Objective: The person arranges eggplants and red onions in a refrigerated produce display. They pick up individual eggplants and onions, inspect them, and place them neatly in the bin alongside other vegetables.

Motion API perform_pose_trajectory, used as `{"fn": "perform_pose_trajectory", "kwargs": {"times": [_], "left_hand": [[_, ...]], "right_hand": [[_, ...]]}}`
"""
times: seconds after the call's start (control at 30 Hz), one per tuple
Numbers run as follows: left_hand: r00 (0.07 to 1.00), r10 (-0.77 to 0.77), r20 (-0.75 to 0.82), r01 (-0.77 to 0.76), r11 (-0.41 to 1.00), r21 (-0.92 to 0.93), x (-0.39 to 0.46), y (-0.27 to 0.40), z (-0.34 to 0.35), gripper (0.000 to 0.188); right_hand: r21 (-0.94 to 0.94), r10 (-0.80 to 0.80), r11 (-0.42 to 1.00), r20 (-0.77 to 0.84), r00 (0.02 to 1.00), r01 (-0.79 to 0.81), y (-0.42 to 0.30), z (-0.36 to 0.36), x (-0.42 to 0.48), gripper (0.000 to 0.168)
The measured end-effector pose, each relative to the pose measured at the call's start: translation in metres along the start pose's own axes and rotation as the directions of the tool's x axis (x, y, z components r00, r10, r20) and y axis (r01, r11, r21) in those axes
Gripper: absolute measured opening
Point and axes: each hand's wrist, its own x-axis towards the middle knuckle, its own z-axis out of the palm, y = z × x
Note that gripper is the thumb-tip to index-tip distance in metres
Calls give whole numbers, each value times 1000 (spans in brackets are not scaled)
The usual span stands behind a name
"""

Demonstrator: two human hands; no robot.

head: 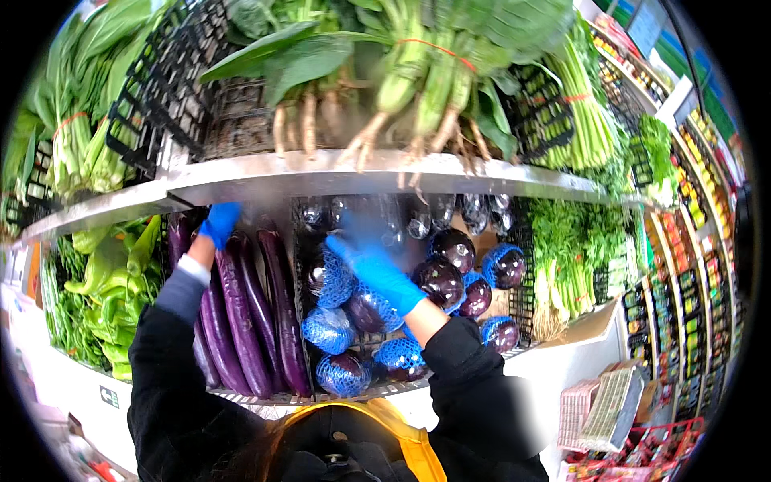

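Note:
My left hand (221, 224), in a blue glove, reaches to the underside of the upper shelf edge above the long purple eggplants (238, 319). Its fingers are blurred, so their grip does not show. My right hand (385, 277), also gloved in blue, is over the round dark eggplants (443, 282) in the neighbouring black crate. Motion blur hides its fingertips, and whether they hold anything is unclear. Several round eggplants wear blue mesh sleeves (330, 330). Farther back in that crate lie glossy, dark wrapped eggplants (421, 226).
A metal shelf edge (385, 175) crosses above both hands. Bunches of rooted leafy greens (421, 78) overhang it. Green peppers (117, 283) lie left of the long eggplants; bundled herbs (566, 265) stand right. Stacked baskets (602, 410) are at lower right, near stocked shelves (686, 289).

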Motion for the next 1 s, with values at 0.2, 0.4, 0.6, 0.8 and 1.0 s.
{"fn": "perform_pose_trajectory", "kwargs": {"times": [0.2,0.4,0.6,0.8,1.0], "left_hand": [[851,-14,524,464,485,-741,-105,122,59,66],[884,136,447,410,233,-882,-90,177,81,62],[802,35,596,586,145,-797,-98,206,113,44],[827,90,554,-142,989,51,-46,159,137,63],[914,-60,401,-228,742,631,-17,143,145,130]], "right_hand": [[751,41,660,-52,998,12,-41,28,-49,72],[337,24,941,-176,984,37,-48,-16,-103,78],[-56,-86,996,-301,950,73,-9,-28,-141,96],[341,147,940,-466,872,24,37,-60,-194,75],[659,350,732,-581,735,173,54,-113,-220,41]]}}
